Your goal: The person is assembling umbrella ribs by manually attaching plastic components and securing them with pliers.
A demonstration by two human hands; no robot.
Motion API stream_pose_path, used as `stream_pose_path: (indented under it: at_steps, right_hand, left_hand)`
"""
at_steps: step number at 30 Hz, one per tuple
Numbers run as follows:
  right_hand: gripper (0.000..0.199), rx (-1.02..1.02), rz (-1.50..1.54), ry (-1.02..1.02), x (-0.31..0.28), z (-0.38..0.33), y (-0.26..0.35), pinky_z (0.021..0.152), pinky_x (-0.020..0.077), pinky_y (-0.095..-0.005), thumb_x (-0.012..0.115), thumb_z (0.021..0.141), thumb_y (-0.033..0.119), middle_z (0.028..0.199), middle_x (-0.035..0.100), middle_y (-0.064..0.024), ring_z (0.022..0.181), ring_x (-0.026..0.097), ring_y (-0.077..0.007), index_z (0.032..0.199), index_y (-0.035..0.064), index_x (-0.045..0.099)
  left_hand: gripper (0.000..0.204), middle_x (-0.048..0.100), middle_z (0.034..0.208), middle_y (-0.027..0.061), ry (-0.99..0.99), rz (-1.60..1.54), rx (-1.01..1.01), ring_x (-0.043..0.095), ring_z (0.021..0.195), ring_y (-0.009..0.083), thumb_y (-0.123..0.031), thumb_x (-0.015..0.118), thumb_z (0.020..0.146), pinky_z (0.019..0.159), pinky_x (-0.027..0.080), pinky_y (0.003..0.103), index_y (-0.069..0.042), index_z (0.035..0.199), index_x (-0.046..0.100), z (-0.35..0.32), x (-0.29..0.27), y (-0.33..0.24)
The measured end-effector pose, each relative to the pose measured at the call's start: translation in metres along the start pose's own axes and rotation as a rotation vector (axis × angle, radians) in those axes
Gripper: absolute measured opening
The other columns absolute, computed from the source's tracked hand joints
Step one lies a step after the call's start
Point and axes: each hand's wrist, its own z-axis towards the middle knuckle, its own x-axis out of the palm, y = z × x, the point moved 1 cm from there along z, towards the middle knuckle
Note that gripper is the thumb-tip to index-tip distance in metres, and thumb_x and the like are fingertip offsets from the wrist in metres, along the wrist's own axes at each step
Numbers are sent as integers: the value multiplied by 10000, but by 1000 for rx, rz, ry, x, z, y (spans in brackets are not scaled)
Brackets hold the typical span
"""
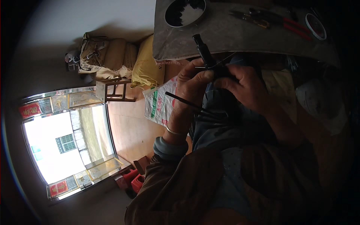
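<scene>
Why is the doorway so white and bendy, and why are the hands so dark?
In the head view, daylight through the open doorway blows out to white, so the camera leaves the left hand, the right hand and the thin black rods dim. The fisheye lens bends the door frame, and the picture's corners go black.

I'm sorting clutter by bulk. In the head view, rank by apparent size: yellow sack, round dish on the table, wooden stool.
1. Yellow sack
2. Round dish and wooden stool look about alike; the dish sits nearer the camera, so I won't rank them.
</scene>
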Motion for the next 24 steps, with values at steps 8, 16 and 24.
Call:
stream_pose_path:
  at_steps: [8, 16, 24]
  right_hand:
    - [198, 185, 163, 124, -6, 4, 6, 595, 427, -256, 703, 824, 185, 677, 563, -12, 645, 517, -71, 852, 1, 634]
    - [200, 336, 426, 204, -6, 4, -14, 555, 364, -212, 751, 772, 219, 669, 548, 40, 620, 476, -31, 767, 50, 644]
    - [210, 355, 470, 249, -10, 3, -12, 532, 357, -201, 761, 767, 217, 644, 525, 55, 600, 467, -24, 744, 53, 632]
  left_hand:
    - [301, 646, 1062, 95, 115, -79, 2, 620, 976, 195, -14, 675, 802, 894, 482, 325, -49, 1098, 631, 0, -7, 4]
    - [313, 627, 1110, 86, 169, -96, -15, 600, 1024, 211, -22, 678, 800, 912, 469, 345, -76, 1106, 636, -2, -9, 7]
    - [315, 623, 1097, 63, 146, 2, -28, 591, 1008, 171, -75, 680, 825, 897, 457, 305, -44, 1131, 614, -7, 1, 5]
